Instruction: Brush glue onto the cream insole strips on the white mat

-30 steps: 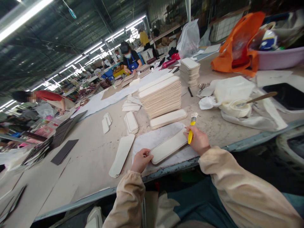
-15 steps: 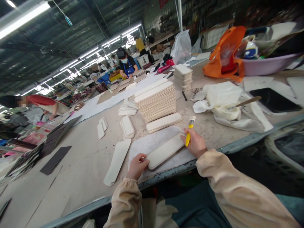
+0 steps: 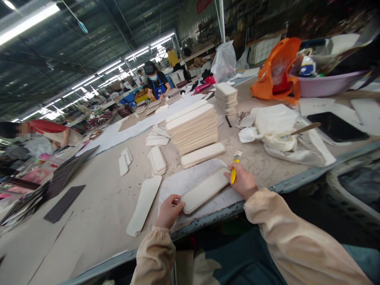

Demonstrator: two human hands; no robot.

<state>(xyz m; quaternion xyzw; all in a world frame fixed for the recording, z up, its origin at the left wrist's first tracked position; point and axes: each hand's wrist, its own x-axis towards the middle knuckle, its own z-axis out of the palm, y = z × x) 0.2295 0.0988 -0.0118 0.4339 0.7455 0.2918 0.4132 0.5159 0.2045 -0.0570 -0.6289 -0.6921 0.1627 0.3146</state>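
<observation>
A long cream panel with rounded corners (image 3: 206,190) lies on a white sheet (image 3: 175,180) near the table's front edge. My left hand (image 3: 170,209) pinches its near left end between thumb and fingers. At the panel's far right end is my right hand (image 3: 242,180), with a yellow-handled paintbrush (image 3: 234,174) held in its grip, bristles up and pale-coated. The fingertips of that hand also touch the panel. Just behind lies a low pile of similar panels (image 3: 203,154), in front of a tall stack of them (image 3: 192,128).
Left of the sheet lie a long pale piece (image 3: 144,206) and small stacked pieces (image 3: 156,160). To the right are a plastic-wrapped tub of white paste (image 3: 280,136) with a stick, a black tablet (image 3: 337,126), an orange bag (image 3: 276,71) and a purple basin (image 3: 329,85). Co-workers stand farther back.
The view has shifted slightly, so everything sits a little differently in the picture. Both hands keep their hold on the panel, and the brush stays in my right hand, tilted slightly differently.
</observation>
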